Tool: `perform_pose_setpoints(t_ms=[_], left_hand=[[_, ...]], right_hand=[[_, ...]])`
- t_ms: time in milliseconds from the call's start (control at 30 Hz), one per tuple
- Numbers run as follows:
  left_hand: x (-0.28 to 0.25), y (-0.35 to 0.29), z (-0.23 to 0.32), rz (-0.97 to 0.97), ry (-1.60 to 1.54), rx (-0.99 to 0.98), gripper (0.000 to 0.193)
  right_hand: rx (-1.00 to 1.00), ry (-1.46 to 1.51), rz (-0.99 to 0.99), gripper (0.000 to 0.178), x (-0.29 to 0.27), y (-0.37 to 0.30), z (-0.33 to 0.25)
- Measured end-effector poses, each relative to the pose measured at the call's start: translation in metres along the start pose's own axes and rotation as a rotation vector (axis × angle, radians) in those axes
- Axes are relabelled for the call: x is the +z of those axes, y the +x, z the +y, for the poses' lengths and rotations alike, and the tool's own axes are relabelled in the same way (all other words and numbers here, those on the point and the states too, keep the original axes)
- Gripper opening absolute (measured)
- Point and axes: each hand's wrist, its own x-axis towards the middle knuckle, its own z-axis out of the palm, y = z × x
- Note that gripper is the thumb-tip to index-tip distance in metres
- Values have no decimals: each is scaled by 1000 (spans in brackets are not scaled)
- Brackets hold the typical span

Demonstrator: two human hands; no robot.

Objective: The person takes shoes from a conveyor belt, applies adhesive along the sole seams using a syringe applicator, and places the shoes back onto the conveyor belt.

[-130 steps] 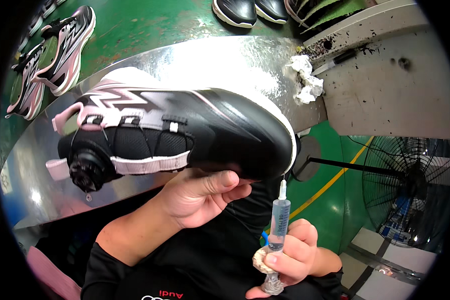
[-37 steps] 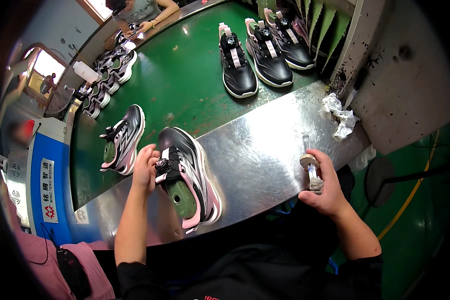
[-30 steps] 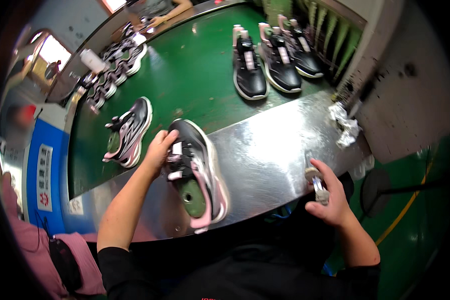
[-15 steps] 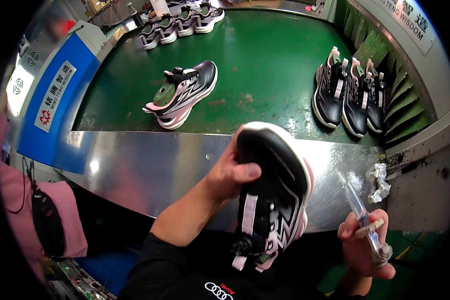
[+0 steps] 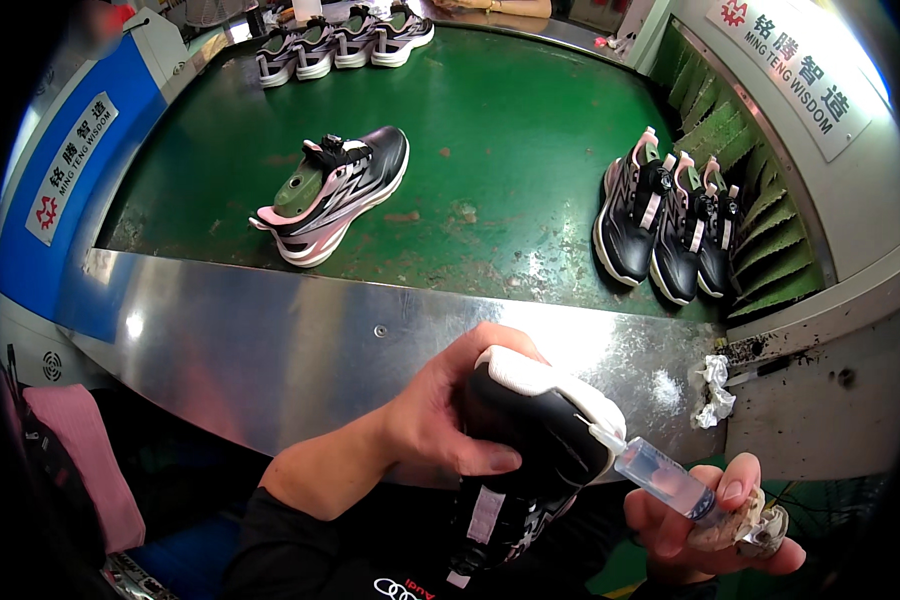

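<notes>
My left hand (image 5: 455, 410) is closed round the toe of a black and pink sneaker (image 5: 530, 425), its thumb pressed on the upper and the white sole edge turned up and away. In my right hand (image 5: 705, 515) is a clear syringe (image 5: 665, 478) with a translucent liquid inside. Its tip meets the seam between the white sole and the black upper near the toe. Whitish wrapping covers the plunger end by my fingers. The sneaker's heel end drops low against my dark shirt and is partly hidden.
A single sneaker (image 5: 335, 195) lies on the green belt (image 5: 490, 150). Several more shoes (image 5: 345, 42) stand at the far left, and three sneakers (image 5: 660, 230) at the right beside green flaps (image 5: 770, 200). Crumpled white paper (image 5: 712, 390) sits on the metal ledge (image 5: 270, 340). A forearm rests at the far edge.
The sneaker has tipped so its toe sole edge faces up, and sits lower. The syringe has come leftward from beside the shoe to touch its sole seam. The view has shifted slightly.
</notes>
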Motion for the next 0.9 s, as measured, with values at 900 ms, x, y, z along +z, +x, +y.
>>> perform_pose_setpoints(t_ms=[900], left_hand=[[-9,0,0,67,10,28,73]], right_hand=[[17,-91,133,66,3,-2,11]])
